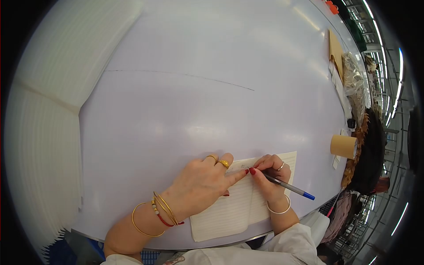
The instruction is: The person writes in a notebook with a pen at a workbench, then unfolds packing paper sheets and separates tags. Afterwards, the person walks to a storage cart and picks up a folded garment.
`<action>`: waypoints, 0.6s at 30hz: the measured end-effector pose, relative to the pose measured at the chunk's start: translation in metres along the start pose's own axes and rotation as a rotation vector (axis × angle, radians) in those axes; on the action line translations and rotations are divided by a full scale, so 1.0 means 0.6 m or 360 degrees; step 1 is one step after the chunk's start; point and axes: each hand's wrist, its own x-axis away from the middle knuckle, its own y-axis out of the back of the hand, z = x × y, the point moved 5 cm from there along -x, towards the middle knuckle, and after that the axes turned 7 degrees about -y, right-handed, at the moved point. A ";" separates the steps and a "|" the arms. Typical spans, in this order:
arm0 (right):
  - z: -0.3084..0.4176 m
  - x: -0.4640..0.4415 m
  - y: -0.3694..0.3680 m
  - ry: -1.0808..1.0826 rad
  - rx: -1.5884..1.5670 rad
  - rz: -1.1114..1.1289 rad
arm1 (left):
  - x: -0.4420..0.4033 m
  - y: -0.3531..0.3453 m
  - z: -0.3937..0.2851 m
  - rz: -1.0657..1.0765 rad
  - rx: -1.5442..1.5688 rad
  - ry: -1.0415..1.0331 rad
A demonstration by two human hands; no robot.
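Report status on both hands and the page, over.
Right hand gripping pen at open notebook. Left hand on the page, index extended close to the right hand. Left hand hides part of the page.

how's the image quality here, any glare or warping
Head view: fisheye warping, with black corners; head view: pale glare patches on the tabletop; head view: ceiling lights bright and streak-like; head view: writing on the notebook too small to read.

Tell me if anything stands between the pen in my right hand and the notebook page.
Nothing visible stands between the pen in your right hand and the notebook. Your left hand has its index fingertip close beside the writing end.
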 end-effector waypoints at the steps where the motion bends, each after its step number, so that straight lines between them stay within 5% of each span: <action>1: -0.002 0.001 0.001 -0.0001 0.0002 0.0000 | 0.000 0.000 -0.001 -0.0001 0.0002 -0.0001; 18: -0.007 -0.002 -0.001 -0.0056 0.0025 0.0047 | 0.001 0.001 -0.002 -0.0075 -0.0009 0.0005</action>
